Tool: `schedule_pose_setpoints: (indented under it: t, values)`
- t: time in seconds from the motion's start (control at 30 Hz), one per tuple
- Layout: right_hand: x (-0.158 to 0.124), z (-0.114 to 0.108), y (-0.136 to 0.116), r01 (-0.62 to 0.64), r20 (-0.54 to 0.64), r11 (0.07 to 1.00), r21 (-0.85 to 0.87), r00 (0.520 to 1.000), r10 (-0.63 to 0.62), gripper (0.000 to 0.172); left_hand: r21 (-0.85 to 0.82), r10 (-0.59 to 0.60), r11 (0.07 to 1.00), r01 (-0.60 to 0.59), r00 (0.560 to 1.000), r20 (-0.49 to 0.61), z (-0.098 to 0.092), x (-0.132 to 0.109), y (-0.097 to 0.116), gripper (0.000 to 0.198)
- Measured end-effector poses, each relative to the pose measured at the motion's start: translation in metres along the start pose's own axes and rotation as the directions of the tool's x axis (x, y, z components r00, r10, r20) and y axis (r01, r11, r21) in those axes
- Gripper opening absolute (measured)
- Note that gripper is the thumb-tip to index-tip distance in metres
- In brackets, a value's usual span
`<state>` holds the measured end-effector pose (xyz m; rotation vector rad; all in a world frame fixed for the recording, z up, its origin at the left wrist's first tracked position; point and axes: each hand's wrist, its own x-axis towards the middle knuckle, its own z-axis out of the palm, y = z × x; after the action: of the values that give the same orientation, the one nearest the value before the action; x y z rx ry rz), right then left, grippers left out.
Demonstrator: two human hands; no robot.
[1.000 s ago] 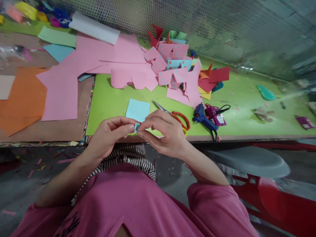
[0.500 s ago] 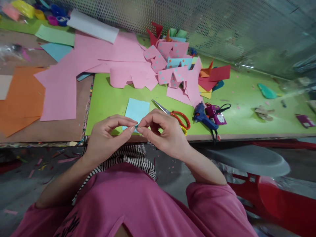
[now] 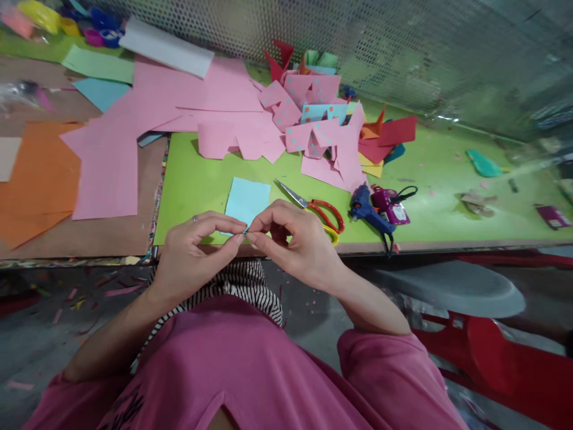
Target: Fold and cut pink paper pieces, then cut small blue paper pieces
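Observation:
A tiny piece of blue paper (image 3: 245,230) is pinched between the fingertips of both hands, mostly covered by them. My left hand (image 3: 194,254) closes thumb and forefinger on its left side; a ring shows on one finger. From the other side my right hand (image 3: 299,242) pinches it too, its remaining fingers curled. Just beyond the fingertips lies a light blue paper square (image 3: 248,198) on the green table top (image 3: 188,179). Beside my right hand are scissors (image 3: 326,216) with red and yellow handles, blades pointing up and left, partly hidden by the hand.
A blue glue gun (image 3: 370,209) rests right of the scissors against a purple box (image 3: 394,206). Pink folded paper shapes with blue dots (image 3: 313,136) crowd the back. Large pink sheets (image 3: 107,173) and orange paper (image 3: 40,173) cover the left. A perforated metal panel (image 3: 380,54) borders the rear.
Both hands keep their pinch, and the fingertips have drawn slightly closer together, so less of the blue piece shows. The left hand has turned a little, bringing its ring into sight.

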<state>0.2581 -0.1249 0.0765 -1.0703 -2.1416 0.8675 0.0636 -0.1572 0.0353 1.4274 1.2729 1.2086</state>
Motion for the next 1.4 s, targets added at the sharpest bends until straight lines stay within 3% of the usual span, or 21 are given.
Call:
schedule_pose_setpoints:
  t: [0.2,0.3,0.73,0.87,1.03,1.23,1.4]
  values:
    - [-0.001,0.004,0.002,0.092,-0.085,0.995,-0.045,0.992,-0.096,0.012,-0.318,-0.243,0.915,0.249,0.968,0.059,0.005,0.006,-0.004,0.014]
    - [-0.002,0.005,0.002,0.127,-0.105,0.990,-0.055,0.986,-0.132,0.013,-0.393,-0.324,0.857,0.333,0.942,0.090,0.006,0.009,-0.005,0.022]
    - [-0.002,0.008,0.007,0.198,-0.097,0.979,-0.047,0.975,-0.202,0.011,-0.431,-0.363,0.818,0.381,0.923,0.128,0.005,0.010,-0.001,0.020]
    - [-0.004,0.008,0.006,0.179,-0.099,0.983,-0.041,0.978,-0.182,0.008,-0.452,-0.329,0.820,0.351,0.935,0.128,0.006,0.010,-0.003,0.015]
    - [-0.004,0.009,0.003,0.110,-0.117,0.994,-0.014,0.987,-0.111,0.009,-0.421,-0.215,0.879,0.222,0.974,0.065,0.009,0.010,-0.004,0.008]
    - [-0.005,0.011,0.000,0.061,-0.139,0.998,0.015,0.989,-0.059,0.014,-0.223,-0.110,0.968,0.111,0.994,0.014,0.004,0.000,-0.007,0.001]
    - [-0.004,0.013,0.001,0.019,-0.125,0.997,0.074,0.992,-0.009,0.017,-0.122,-0.073,0.990,0.075,0.997,0.018,0.004,-0.001,-0.010,0.004]
